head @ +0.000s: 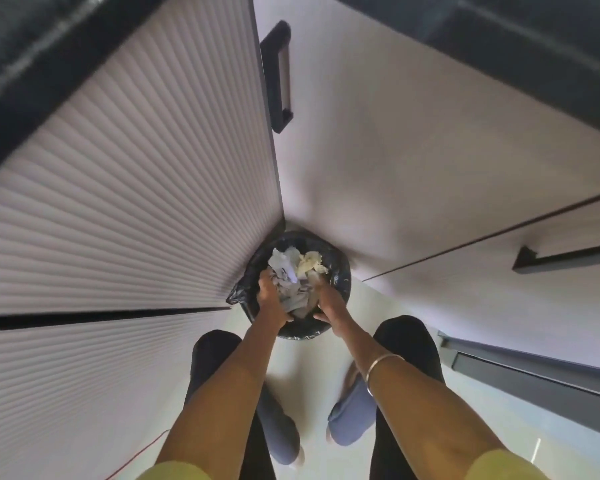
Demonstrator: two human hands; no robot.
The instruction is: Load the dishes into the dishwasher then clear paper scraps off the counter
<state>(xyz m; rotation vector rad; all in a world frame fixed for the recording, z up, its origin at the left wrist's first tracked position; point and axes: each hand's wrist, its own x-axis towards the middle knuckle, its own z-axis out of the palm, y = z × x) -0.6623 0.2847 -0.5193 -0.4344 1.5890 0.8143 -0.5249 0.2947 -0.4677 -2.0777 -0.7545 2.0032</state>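
pressing crumpled paper scraps (pixel 293 271) into the black-lined bin (pixel 340 271), left hand (pixel 269 299) and right hand (pixel 329 299) cup the wad from both sides; light, soft, compressible, probably best gathered by bunching its outer edges.

Just 1 view here, the head camera, and it's tipped steeply down from standing height, facing the floor in a cabinet corner. The wide lens bends the ribbed cabinet front (pixel 125 188) on the left and the plain door (pixel 413 161) on the right into a V. Both forearms reach away from the lens to the bin (pixel 340 271) on the floor, low in the corner. The person's legs and slippers (pixel 352 420) sit near the bottom edge.
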